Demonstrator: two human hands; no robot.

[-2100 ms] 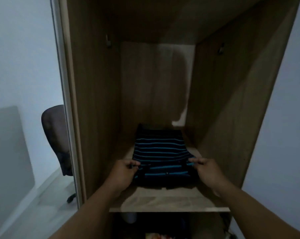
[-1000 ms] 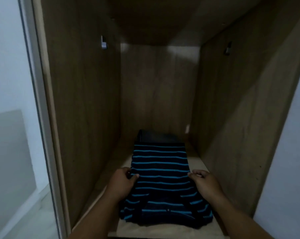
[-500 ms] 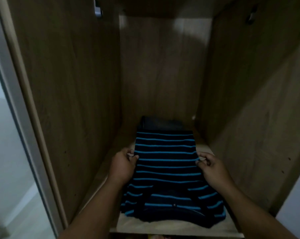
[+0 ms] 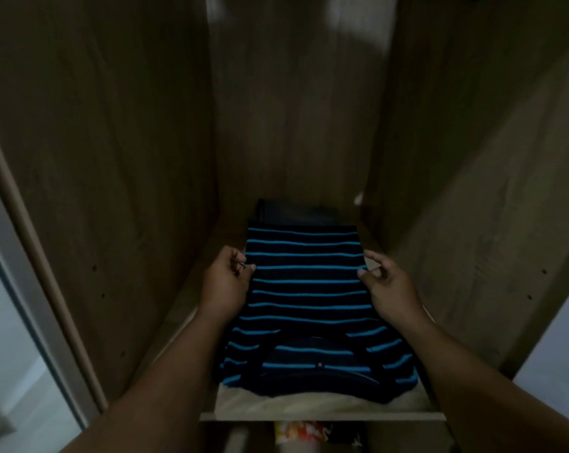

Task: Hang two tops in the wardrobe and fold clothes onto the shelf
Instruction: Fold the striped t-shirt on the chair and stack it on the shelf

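Wardrobe (image 4: 113, 158) walls enclose a shelf (image 4: 322, 407) where the folded striped top (image 4: 306, 299) lies flat, soft and light, likely best gripped at its side edges. Left hand (image 4: 226, 284) pinches the left edge; right hand (image 4: 389, 286) hangs loosely open beside the right edge.
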